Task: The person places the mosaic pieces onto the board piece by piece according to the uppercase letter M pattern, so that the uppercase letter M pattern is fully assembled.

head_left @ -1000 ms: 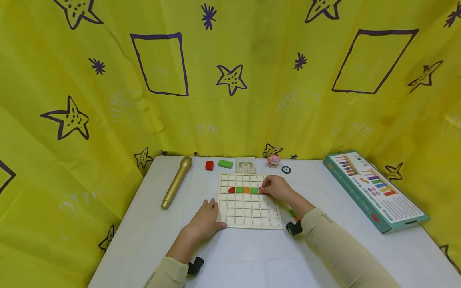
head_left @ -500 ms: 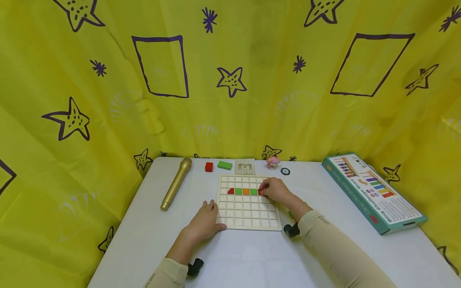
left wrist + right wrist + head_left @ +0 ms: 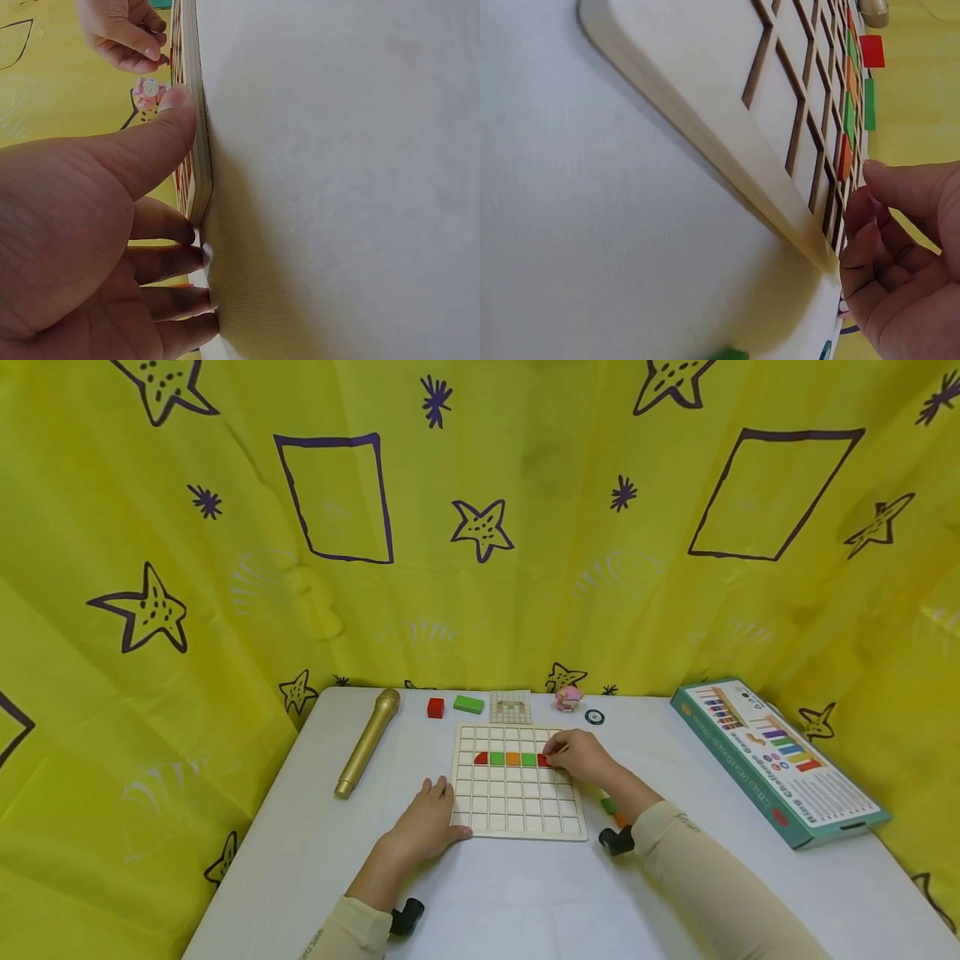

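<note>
A: Where are the hands?

B: Both are at the wooden grid board (image 3: 517, 781), which lies flat near the middle of the white tabletop (image 3: 525, 893). The left hand (image 3: 424, 822) rests at the board's near left corner, fingers straight and relaxed on the tabletop, thumb pressed against the board's edge.

A: And the right hand (image 3: 579, 754)?

B: It sits at the board's right edge, fingers curled, fingertips pinching a red piece (image 3: 542, 761) in a cell of the third row from the far edge. That piece ends a row of coloured pieces: a red quarter-round (image 3: 481, 758), a green tile (image 3: 497, 758), an orange tile (image 3: 513, 758), another green one (image 3: 528, 759).

A: What else is on the tabletop?

B: Along the far edge, a gold microphone (image 3: 367, 741), a red block (image 3: 436, 707), a green block (image 3: 468, 703), a small pattern card (image 3: 511, 706), a pink figure (image 3: 568, 697) and a dark ring (image 3: 595, 717). A teal game box (image 3: 780, 758) lies by the right edge. Small green and orange pieces (image 3: 613, 810) lie just beside the right forearm.
</note>
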Motion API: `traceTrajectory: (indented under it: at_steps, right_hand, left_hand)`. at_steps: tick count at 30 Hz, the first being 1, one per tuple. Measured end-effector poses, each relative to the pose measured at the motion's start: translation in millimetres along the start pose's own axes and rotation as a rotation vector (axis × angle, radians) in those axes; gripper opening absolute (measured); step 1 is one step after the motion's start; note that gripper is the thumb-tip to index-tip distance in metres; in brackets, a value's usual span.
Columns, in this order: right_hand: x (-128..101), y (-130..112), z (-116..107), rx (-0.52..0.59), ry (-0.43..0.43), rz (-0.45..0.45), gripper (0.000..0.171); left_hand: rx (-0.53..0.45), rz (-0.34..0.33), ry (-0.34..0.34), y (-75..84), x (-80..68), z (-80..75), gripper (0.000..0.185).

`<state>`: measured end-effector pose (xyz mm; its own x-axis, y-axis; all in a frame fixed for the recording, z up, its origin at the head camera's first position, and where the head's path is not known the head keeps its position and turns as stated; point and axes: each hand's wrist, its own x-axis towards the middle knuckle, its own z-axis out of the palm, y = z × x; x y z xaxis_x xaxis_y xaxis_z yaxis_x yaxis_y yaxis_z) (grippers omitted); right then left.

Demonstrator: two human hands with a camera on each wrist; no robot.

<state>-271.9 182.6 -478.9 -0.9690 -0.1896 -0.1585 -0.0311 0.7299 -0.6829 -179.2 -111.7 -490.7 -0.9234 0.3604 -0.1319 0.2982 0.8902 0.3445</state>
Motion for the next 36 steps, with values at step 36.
traceTrajectory:
  at_steps: [36]
  right_hand:
    - [-42.7, 56.8, -56.5, -0.055, -0.004, 0.012, 0.016]
  left_hand:
    - [-0.01, -0.023, 0.002, 0.3, -0.4, 2.9, 0.085]
